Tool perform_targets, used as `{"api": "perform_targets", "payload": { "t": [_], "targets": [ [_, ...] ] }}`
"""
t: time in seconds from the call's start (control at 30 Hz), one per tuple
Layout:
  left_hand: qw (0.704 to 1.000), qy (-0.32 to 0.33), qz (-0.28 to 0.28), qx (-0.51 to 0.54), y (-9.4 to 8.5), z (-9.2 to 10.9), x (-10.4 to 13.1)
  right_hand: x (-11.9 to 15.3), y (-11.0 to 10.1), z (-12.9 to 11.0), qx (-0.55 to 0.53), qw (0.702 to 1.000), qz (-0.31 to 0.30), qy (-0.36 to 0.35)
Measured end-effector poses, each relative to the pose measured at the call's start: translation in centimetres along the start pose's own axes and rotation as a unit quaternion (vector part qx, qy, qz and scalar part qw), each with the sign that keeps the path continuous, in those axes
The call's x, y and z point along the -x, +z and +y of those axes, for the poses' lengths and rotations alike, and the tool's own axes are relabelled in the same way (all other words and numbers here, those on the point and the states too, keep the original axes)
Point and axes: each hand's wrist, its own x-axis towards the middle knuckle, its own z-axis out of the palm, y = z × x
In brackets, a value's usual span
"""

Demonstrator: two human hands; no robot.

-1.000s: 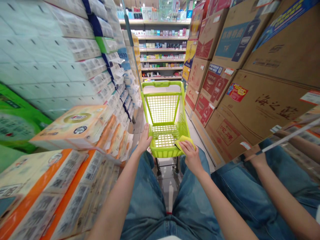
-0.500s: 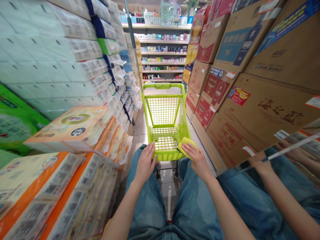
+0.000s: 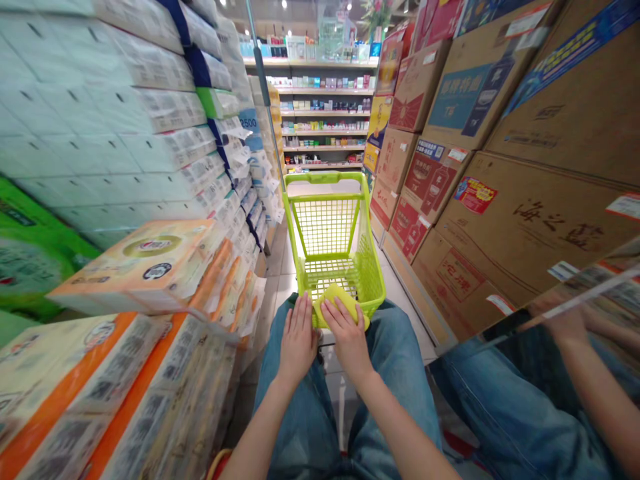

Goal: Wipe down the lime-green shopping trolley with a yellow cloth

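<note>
A lime-green shopping basket cart (image 3: 329,230) stands between my knees. My right hand (image 3: 345,327) presses a yellow cloth (image 3: 337,293) against the cart's near rim, its fingers lying over the cloth. Close beside it on the left, my left hand (image 3: 299,330) rests at the near left corner of the rim, fingers extended and nothing seen in them. The inside of the basket shows only its grid walls and floor.
White tissue packs (image 3: 90,133) are stacked on the left, with orange-banded packs (image 3: 145,253) nearer. Cardboard boxes (image 3: 560,227) line the right, above a mirror-like surface (image 3: 550,373). Product shelves (image 3: 325,113) stand ahead. A thin pole (image 3: 267,100) rises behind the cart.
My right hand has slid left along the near rim with the yellow cloth, from the right corner to the middle. My left hand has shifted slightly, and the hands are closer together.
</note>
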Motion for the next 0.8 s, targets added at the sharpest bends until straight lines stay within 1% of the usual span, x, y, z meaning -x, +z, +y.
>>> {"api": "perform_targets", "payload": {
  "t": [0.07,0.1,0.17,0.23,0.27,0.33,0.4,0.5,0.57,0.6,0.67,0.73,0.8],
  "targets": [
    [1.000,-0.005,0.008,-0.001,0.1,0.1,0.0,1.0,-1.2,2.9,0.022,1.000,0.010,0.003],
    [1.000,-0.008,0.012,-0.001,0.1,0.2,0.0,1.6,-1.9,4.5,0.035,0.999,0.021,0.021],
    [1.000,-0.014,0.019,-0.001,0.3,0.4,0.0,2.4,-3.1,7.3,0.059,0.994,0.048,0.078],
    [1.000,-0.017,0.024,0.001,0.3,0.6,0.0,2.8,-3.7,8.6,0.071,0.987,0.069,0.126],
    [1.000,-0.018,0.026,0.003,0.3,0.7,0.0,2.8,-3.6,8.5,0.073,0.985,0.076,0.136],
    [1.000,-0.019,0.025,0.004,0.2,0.8,0.0,2.3,-2.8,6.8,0.072,0.985,0.081,0.131],
    [1.000,-0.019,0.020,0.002,0.2,0.9,0.1,1.6,-1.3,3.6,0.061,0.989,0.076,0.108],
    [1.000,-0.018,0.015,-0.005,0.2,0.7,0.3,0.5,1.0,-1.3,0.024,0.997,0.056,0.057],
    [1.000,-0.018,0.016,-0.007,0.2,0.7,0.4,0.1,1.8,-3.1,0.008,0.998,0.049,0.025],
    [1.000,-0.018,0.016,-0.007,0.2,0.6,0.4,0.1,1.9,-3.3,0.004,0.999,0.047,0.011],
    [1.000,-0.021,0.016,-0.003,0.0,0.7,0.4,0.4,1.5,-2.3,0.005,0.999,0.037,-0.016],
    [1.000,-0.028,0.013,-0.002,-0.1,0.9,0.3,1.1,0.6,0.1,0.013,0.999,0.029,-0.032],
    [0.999,-0.034,0.011,-0.002,-0.2,1.1,0.3,2.0,-0.5,3.1,0.032,0.999,0.039,-0.016]
  ]
}}
